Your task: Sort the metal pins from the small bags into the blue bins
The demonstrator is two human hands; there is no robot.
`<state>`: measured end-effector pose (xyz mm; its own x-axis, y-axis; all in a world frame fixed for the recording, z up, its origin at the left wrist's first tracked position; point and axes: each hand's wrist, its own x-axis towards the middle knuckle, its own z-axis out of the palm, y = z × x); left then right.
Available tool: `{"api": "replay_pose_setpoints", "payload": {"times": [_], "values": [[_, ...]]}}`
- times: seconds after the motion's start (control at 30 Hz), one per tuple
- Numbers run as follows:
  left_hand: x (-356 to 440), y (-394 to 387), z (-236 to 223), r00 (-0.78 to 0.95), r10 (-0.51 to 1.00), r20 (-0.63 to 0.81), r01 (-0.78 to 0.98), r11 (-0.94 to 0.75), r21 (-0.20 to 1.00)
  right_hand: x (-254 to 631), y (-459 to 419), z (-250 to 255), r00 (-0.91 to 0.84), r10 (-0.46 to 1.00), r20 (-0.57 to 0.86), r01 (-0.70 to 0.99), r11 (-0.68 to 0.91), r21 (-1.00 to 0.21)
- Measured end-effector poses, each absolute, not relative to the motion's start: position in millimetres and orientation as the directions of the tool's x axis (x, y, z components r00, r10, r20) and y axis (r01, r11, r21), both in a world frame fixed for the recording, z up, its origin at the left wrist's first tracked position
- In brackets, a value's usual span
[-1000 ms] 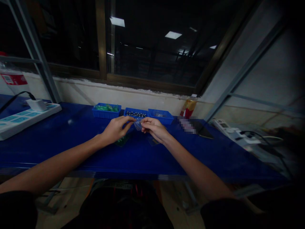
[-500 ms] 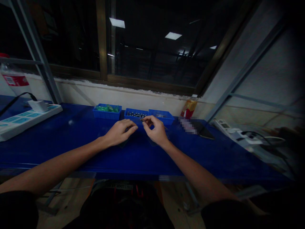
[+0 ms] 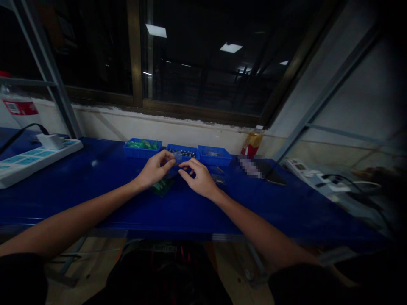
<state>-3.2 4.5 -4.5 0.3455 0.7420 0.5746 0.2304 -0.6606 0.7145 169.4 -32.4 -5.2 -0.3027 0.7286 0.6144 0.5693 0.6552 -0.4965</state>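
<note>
Over the blue bench, my left hand [image 3: 154, 168] is pinched on a small clear plastic bag [image 3: 177, 157], just in front of the middle blue tray. My right hand [image 3: 198, 179] is beside it with fingers curled, fingertips close to the bag; what it holds, if anything, I cannot make out. A green piece [image 3: 161, 185] lies on the bench under my left hand. Three small blue trays stand in a row behind: one with green parts [image 3: 142, 148], one with small metal balls [image 3: 182, 151], one with small bits [image 3: 214, 155].
A white power strip [image 3: 28, 157] with a plugged charger lies at the far left. A red and yellow packet [image 3: 251, 144] leans on the wall. A dark phone [image 3: 270, 174] and another power strip [image 3: 313, 177] with cables lie at the right. A window is behind.
My left hand has lifted off the bench and now pinches the clear bag. My right hand has dropped from the trays and moved left toward it.
</note>
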Motion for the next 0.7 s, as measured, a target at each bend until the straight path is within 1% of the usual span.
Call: {"api": "replay_pose_setpoints", "payload": {"times": [0.07, 0.13, 0.17, 0.2, 0.27, 0.37, 0.43, 0.47, 0.57, 0.63, 0.7], "values": [[-5.0, 1.5, -2.4, 0.354, 0.656, 0.666, 0.321, -0.754, 0.573, 170.7, -28.0, -5.9, -0.258, 0.81, 0.528, 0.502, 0.579, -0.643], [-5.8, -3.4, -0.3, 0.414, 0.553, 0.723, 0.369, -0.828, 0.423, 172.2, -23.8, -6.6, -0.229, 0.889, 0.397, 0.366, 0.457, -0.811], [-5.7, -5.9, 0.4, 0.451, 0.5, 0.74, 0.369, -0.859, 0.355, 173.0, -22.2, -6.7, -0.222, 0.916, 0.334, 0.284, 0.389, -0.876], [-5.4, -8.0, 0.5, 0.485, 0.451, 0.749, 0.361, -0.884, 0.298, 173.7, -21.2, -6.6, -0.22, 0.933, 0.284, 0.208, 0.33, -0.921], [-4.2, -10.6, -0.6, 0.541, 0.386, 0.747, 0.347, -0.912, 0.22, 174.9, -20.6, -5.6, -0.23, 0.945, 0.232, 0.098, 0.259, -0.961], [-2.5, -9.8, -3.9, 0.575, 0.371, 0.729, 0.358, -0.915, 0.184, 175.7, -21.8, -4.3, -0.247, 0.943, 0.224, 0.005, 0.232, -0.973], [-2.1, -7.8, -6.0, 0.578, 0.39, 0.717, 0.376, -0.907, 0.191, 175.8, -21.7, -4.8, -0.213, 0.944, 0.251, -0.009, 0.255, -0.967], [-2.2, -6.9, -6.9, 0.58, 0.401, 0.709, 0.385, -0.902, 0.195, 176.0, -21.0, -5.6, -0.185, 0.942, 0.279, 0.01, 0.286, -0.958], [-3.0, -5.5, -9.1, 0.6, 0.43, 0.675, 0.415, -0.888, 0.197, 177.5, -18.0, -8.3, -0.107, 0.905, 0.411, 0.167, 0.424, -0.89], [-3.4, -5.0, -10.2, 0.608, 0.456, 0.65, 0.447, -0.873, 0.195, 179.5, -17.7, -8.1, -0.082, 0.856, 0.511, 0.316, 0.509, -0.801], [-3.0, -3.9, -10.9, 0.602, 0.495, 0.626, 0.472, -0.853, 0.221, 181.5, -20.5, -5.6, -0.091, 0.789, 0.608, 0.451, 0.577, -0.681]]}}
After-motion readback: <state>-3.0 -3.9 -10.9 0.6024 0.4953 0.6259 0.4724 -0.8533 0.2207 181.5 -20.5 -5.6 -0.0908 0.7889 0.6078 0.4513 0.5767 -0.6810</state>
